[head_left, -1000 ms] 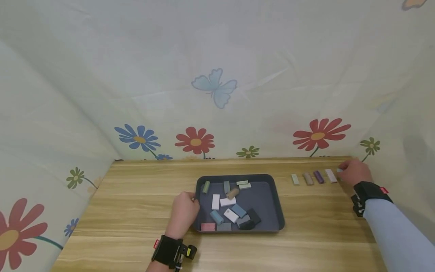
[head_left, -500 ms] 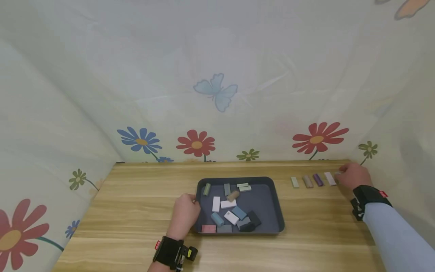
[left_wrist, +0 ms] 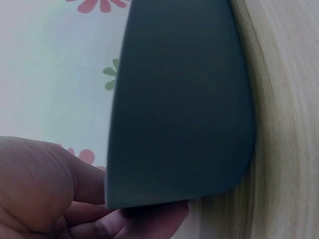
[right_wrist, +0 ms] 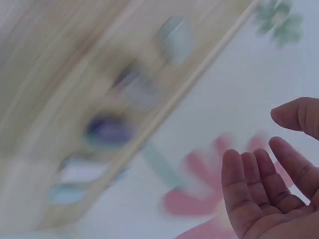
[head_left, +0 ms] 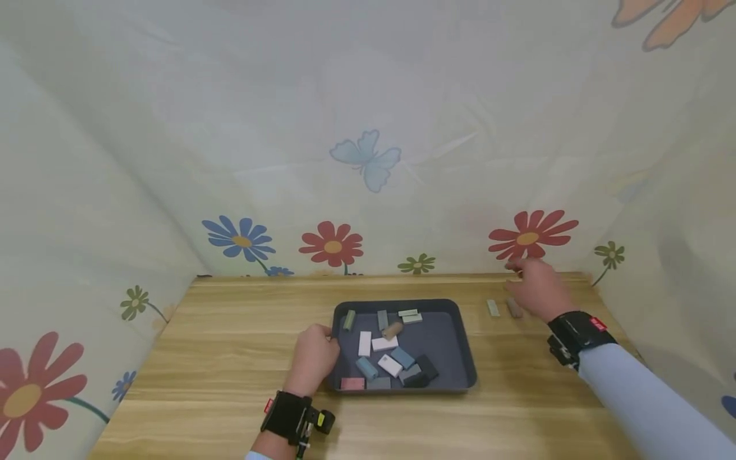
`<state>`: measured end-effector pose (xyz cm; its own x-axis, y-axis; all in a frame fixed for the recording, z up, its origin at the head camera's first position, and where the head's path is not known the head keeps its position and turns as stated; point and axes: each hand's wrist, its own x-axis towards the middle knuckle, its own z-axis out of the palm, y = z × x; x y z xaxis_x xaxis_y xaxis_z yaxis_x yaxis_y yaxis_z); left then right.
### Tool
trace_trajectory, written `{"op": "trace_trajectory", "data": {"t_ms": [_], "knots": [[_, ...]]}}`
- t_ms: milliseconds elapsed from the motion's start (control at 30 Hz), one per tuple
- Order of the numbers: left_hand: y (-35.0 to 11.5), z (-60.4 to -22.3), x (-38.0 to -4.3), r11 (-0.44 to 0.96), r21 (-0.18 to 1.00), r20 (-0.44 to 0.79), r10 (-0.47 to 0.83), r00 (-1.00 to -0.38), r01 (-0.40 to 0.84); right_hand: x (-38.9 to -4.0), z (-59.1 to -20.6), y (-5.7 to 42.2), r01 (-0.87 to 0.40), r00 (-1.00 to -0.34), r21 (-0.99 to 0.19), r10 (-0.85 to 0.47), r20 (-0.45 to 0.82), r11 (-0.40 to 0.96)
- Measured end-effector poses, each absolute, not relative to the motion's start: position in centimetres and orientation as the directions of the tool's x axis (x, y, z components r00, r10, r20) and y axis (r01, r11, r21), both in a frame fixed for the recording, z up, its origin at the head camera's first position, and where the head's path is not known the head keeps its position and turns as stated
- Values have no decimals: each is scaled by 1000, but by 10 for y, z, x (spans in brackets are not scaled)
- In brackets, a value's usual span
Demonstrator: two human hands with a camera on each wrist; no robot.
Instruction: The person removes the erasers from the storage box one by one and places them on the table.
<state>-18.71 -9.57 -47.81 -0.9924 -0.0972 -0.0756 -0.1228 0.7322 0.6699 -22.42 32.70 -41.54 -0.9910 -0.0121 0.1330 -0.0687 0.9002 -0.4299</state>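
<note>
My left hand [head_left: 313, 358] grips the left rim of a dark grey tray [head_left: 473, 358]; in the left wrist view its thumb and fingers pinch the wall of the tray [left_wrist: 184, 109]. Over the back right of the table hovers my right hand [head_left: 540, 291], fingers apart and holding nothing. Beneath it runs a row of small blocks: a pale green block [right_wrist: 175, 40], a brownish block [right_wrist: 137, 89], a purple block [right_wrist: 109, 130], a white block [right_wrist: 83, 170] and a light blue block [right_wrist: 67, 194], all blurred. From the head view, the hand hides the last three.
Several small blocks lie in the tray, among them a pink block [head_left: 352, 383], a white block [head_left: 365, 344], a blue block [head_left: 366, 368] and a brown block [head_left: 393, 330]. A flowered cloth [head_left: 368, 83] rises behind the wooden table [head_left: 241, 332].
My right hand has let go of the light blue block at the row's right end, then lifted and moved left over the row. My left hand stays on the tray.
</note>
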Motion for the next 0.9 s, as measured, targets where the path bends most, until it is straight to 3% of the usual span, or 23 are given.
{"op": "trace_trajectory", "data": {"t_ms": [200, 367, 633, 900], "knots": [[-98, -477, -188, 733, 671, -65, -99, -993, -117, -210, -411, 255, -247, -969, -398, -219, 116, 883], [-100, -472, -189, 727, 674, -73, -108, -991, -129, -190, -419, 213, -297, -945, -391, -327, -11, 871], [-102, -459, -188, 694, 702, -135, -90, -987, -159, -172, -445, 189, -255, -918, -405, -352, -184, 878], [-101, -454, -189, 711, 685, -141, -85, -986, -159, -163, -463, 176, -338, -903, -371, -409, -131, 865]]}}
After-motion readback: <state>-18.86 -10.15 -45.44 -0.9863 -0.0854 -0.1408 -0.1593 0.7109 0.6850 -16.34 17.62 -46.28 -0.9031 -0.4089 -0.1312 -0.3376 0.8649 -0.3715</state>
